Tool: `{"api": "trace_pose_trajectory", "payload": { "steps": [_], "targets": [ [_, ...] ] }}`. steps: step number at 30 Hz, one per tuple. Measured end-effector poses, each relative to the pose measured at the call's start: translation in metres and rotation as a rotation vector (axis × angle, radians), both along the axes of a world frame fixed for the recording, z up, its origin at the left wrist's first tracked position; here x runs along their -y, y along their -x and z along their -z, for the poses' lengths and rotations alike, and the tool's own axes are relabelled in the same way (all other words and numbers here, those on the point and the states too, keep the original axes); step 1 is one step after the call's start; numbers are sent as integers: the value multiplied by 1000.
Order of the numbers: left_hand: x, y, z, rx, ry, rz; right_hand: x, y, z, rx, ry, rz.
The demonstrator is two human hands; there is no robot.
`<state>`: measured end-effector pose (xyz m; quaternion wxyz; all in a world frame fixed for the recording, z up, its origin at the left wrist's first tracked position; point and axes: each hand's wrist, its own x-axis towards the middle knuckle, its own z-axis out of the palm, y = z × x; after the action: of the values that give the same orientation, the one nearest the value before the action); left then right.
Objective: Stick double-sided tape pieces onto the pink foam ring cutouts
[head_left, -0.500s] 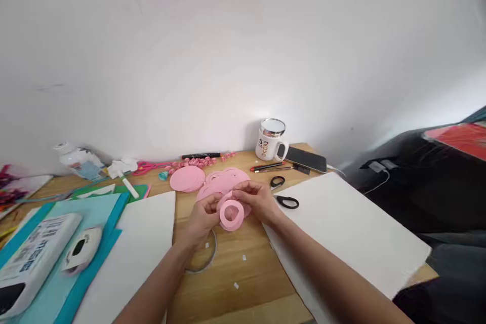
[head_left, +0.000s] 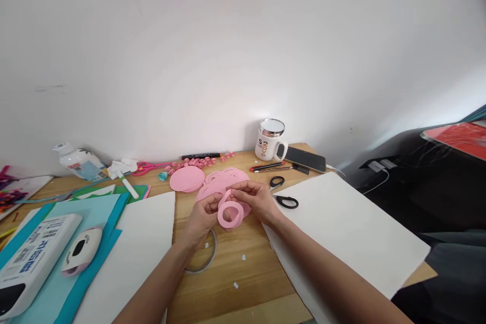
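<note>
Left hand (head_left: 200,216) pinches the near-left edge of a pink ring (head_left: 228,224) between thumb and fingers; right hand (head_left: 258,200) pinches its upper end, fingertips together. Ring lies between the two hands, in front of the pile (head_left: 224,178); contact with the pile cannot be told from this angle. Step in hand, as judged: turning or curling the cut paper. The next move probably calls for a light, steady pinch on both sides, since thin stock should crease readily. Material: matt, smooth paper, a flat band looping round an open centre, upper end bent upward. Just beyond the fingers, the pile is overlapping pink cut-outs with curved edges; left of it, flat round discs (head_left: 186,178). Beside the left wrist, a thin grey hoop (head_left: 215,250). Right of the right hand, scissors (head_left: 286,202) with black looped handles, partly over a broad white sheet (head_left: 349,228). Nearer than both hands, small pale scraps (head_left: 243,257) on the wood-grained counter (head_left: 228,304). Farther out, beyond the right hand, a glossy white mug (head_left: 267,147) with a silvery rim.
</note>
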<state>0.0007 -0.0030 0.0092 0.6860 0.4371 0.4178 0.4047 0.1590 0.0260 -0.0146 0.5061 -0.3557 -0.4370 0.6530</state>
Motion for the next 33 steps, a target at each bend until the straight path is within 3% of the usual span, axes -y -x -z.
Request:
{"api": "trace_pose_trajectory", "payload": {
  "steps": [33],
  "targets": [
    [-1, 2, 5, 43, 51, -37, 0, 0, -1, 19, -70, 35]
  ]
}}
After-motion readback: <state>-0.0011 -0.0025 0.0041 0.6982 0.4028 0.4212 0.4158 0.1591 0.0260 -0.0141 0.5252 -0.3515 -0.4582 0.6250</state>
